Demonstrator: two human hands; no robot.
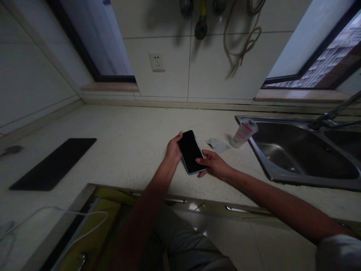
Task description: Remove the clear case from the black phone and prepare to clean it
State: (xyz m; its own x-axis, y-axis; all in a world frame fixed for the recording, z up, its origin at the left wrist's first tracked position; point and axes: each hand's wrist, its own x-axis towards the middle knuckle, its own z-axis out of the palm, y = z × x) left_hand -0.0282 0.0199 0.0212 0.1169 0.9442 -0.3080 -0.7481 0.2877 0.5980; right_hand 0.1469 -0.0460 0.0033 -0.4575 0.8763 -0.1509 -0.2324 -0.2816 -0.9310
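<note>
"Head view first: where do we see the phone?"

"We see it near the middle, between our two hands, dark screen facing up, over the pale desk. We cannot tell whether its underside touches the surface."

"And how do our hands stand?"

"Both are closed on it. Our left hand grips the left edge, thumb by the upper corner, its other fingers mostly hidden. Our right hand pinches the lower right side, thumb lying on the screen and fingers at the edge and below."

"What do we have just beside them?"

"On the right we find a crumpled scrap, paper or cloth, we cannot tell which. Next to it is a clear cup with red print, beside the metal sink. Its tap shows at the far right."

"And to our left?"

"We see a black mat lying flat, well apart from the phone, and a white cable looping past the desk's near edge."

"Further out?"

"We face a tiled wall with a socket and a hanging cord, with a window on the left and another on the right."
</note>
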